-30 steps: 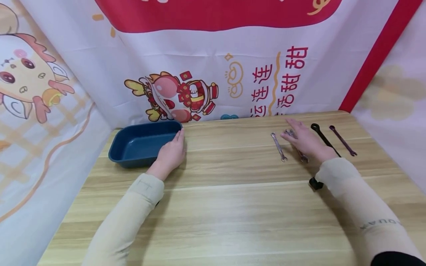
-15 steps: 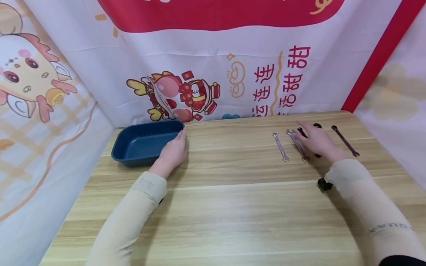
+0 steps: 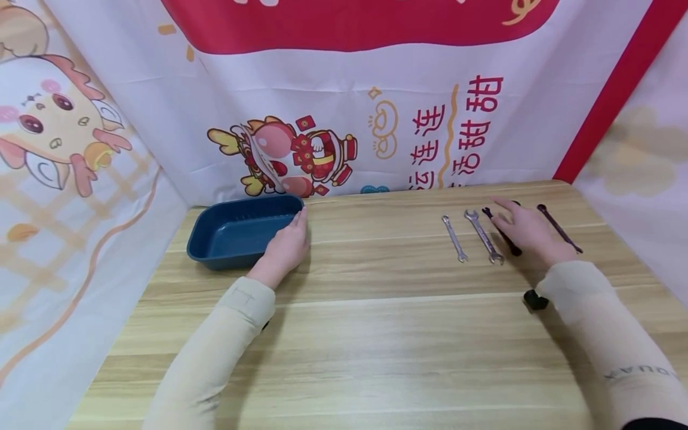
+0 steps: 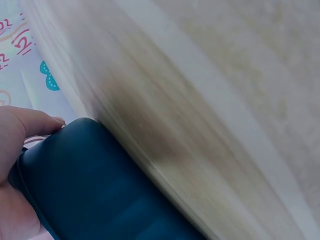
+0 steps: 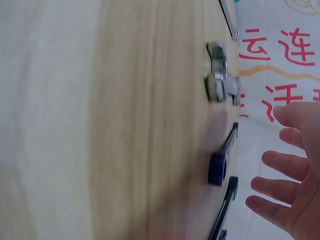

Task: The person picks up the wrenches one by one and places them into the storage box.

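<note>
Over the right end of a dark blue plastic bin (image 3: pixel 231 260) my left hand (image 3: pixel 287 242) holds the rim; the left wrist view shows the hand (image 4: pixel 15 165) at the top edge of the bin's end wall (image 4: pixel 95 185). My right hand (image 3: pixel 527 230) hovers with loosely spread fingers over a row of wrenches and grips nothing. From left, I see a small silver wrench (image 3: pixel 455 240), a larger silver wrench (image 3: pixel 484 237), a dark purple wrench (image 3: pixel 490 214), a black wrench (image 3: pixel 516 203) mostly hidden by the hand, and a purple wrench (image 3: pixel 559 229).
All of it stands on a wood-grain table (image 3: pixel 365 346). A printed cloth (image 3: pixel 344 107) hangs along the back edge and both sides. A small black block (image 3: pixel 536 300) shows beneath the right cuff.
My right hand has moved rightward over the wrenches. The larger silver and dark purple wrenches have come into view, and the black one is now mostly covered. My left hand stays on the bin.
</note>
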The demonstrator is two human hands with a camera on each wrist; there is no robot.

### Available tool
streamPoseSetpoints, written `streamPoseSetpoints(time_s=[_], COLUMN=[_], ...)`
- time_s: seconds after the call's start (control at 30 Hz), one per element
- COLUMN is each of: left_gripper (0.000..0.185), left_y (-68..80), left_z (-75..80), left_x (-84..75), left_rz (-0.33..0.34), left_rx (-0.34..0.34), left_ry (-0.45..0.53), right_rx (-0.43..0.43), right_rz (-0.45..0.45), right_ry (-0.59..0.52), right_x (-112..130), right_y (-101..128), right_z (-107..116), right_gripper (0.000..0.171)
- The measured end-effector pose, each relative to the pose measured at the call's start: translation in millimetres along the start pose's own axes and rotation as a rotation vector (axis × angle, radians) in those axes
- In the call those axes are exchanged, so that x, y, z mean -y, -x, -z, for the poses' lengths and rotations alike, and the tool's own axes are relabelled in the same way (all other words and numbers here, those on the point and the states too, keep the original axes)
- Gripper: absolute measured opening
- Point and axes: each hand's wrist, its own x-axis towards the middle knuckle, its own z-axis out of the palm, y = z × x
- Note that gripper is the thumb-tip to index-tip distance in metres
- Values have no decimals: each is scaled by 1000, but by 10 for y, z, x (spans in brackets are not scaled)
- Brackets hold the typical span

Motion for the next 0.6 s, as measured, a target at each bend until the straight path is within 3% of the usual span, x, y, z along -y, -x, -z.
streamPoseSetpoints(time_s=[0.27,0.6], left_gripper=[69,69], left_y=[3,-3], left_z=[12,17], left_x=[-27,-41], left_rz=[-2,1], left_rx=[1,15], left_ry=[4,18], right_rx=[-69,-83], right_rz=[15,-16], right_ry=[-14,-1], right_x=[-158,-300], right_y=[59,56], right_z=[42,65], right_gripper=[60,59])
